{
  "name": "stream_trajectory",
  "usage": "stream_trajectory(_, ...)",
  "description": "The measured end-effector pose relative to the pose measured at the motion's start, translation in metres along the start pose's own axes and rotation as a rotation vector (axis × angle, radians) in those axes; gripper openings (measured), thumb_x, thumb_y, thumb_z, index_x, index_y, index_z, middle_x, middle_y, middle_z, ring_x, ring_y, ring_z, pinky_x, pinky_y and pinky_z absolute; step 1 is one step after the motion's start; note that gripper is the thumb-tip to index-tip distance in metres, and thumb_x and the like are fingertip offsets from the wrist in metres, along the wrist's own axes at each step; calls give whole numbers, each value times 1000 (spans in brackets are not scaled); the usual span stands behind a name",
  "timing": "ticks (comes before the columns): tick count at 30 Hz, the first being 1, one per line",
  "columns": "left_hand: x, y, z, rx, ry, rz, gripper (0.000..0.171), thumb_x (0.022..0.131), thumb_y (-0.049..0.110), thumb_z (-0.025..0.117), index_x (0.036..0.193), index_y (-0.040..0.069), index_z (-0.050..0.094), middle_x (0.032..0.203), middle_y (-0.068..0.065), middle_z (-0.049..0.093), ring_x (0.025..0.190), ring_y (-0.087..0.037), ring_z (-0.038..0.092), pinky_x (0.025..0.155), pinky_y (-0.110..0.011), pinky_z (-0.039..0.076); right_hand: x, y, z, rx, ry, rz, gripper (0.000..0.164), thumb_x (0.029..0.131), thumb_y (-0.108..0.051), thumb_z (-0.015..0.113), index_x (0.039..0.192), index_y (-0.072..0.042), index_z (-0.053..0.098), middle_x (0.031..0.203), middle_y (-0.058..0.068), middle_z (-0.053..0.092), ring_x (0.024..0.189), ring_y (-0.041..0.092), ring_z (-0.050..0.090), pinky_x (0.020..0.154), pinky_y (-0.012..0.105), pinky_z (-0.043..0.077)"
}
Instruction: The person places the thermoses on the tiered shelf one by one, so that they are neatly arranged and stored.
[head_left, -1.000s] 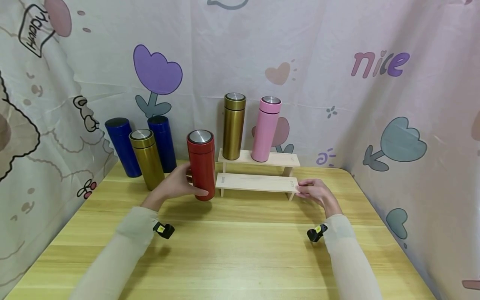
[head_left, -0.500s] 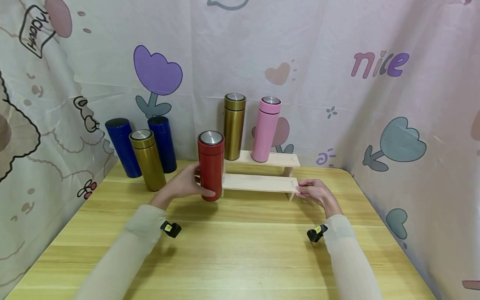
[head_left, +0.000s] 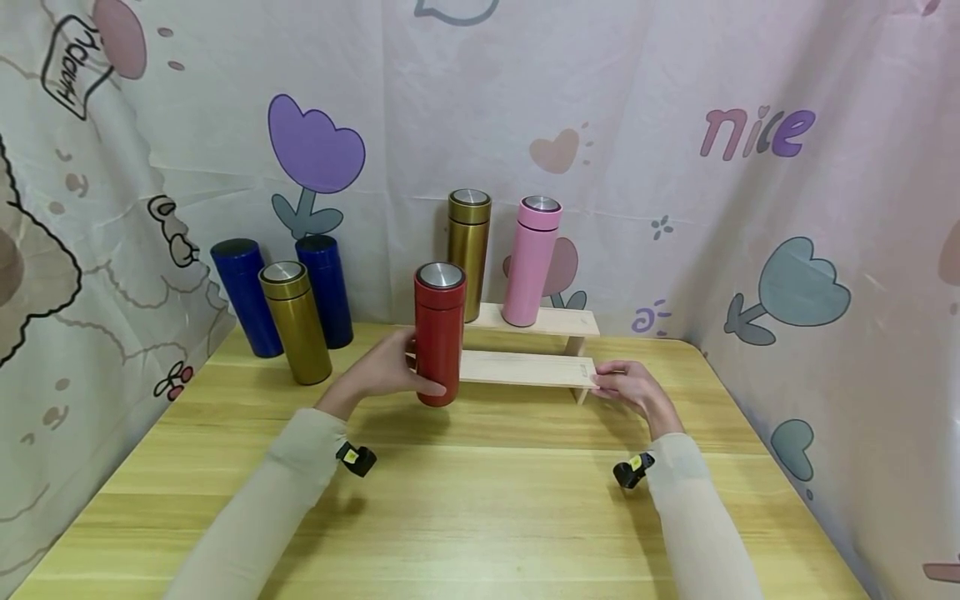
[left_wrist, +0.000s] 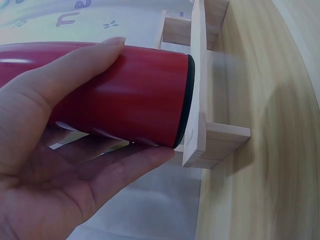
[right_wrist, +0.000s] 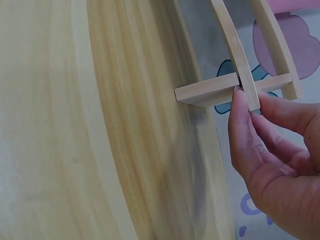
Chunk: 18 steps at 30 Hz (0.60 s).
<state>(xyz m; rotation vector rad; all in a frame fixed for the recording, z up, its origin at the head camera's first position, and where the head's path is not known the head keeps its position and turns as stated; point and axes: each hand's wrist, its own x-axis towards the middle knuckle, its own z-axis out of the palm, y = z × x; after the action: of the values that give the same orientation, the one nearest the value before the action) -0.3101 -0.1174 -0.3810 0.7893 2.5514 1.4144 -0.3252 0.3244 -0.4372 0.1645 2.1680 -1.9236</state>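
My left hand (head_left: 384, 368) grips an upright red thermos (head_left: 439, 337) with a silver lid, fingers around its side. In the left wrist view, the dark base of the thermos is close against the lower board (left_wrist: 197, 95) of a two-step wooden stand; contact cannot be told. The thermos hides the stand's left end in the head view. My right hand (head_left: 633, 387) pinches the right end of the lower step (head_left: 525, 367) between thumb and fingers, as the right wrist view also shows. On the upper step (head_left: 567, 320) stand a gold thermos (head_left: 468, 242) and a pink thermos (head_left: 532, 262).
Left of my left hand, another gold thermos (head_left: 297, 325) stands on the wooden table (head_left: 510, 500), with two blue thermoses, one at the left (head_left: 246, 296) and one behind (head_left: 326, 292). A printed cloth (head_left: 637, 67) hangs behind and beside the table.
My left hand has carried the red thermos rightward, from beside the stand to in front of its left end. My right hand keeps its place on the lower step.
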Motion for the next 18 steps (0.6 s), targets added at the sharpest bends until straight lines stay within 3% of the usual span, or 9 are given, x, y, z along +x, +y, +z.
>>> stream_trajectory(11,2,-5,4,6,-12,-8,74,75,20,94,138,11,55,131,-13,68,115,-32,66,96,-48,60,-1,0,-1,-2,-4,-14,65,98,7,62,152,12,26,97,8,69,82,12,72,82,24,63)
stream_trajectory(18,5,1,8,-7,-23,7,74,74,20,94,137,11,56,130,-13,68,114,-31,67,96,-47,60,0,0,-1,4,-15,-24,56,98,8,61,146,13,35,96,7,70,83,13,72,83,25,63)
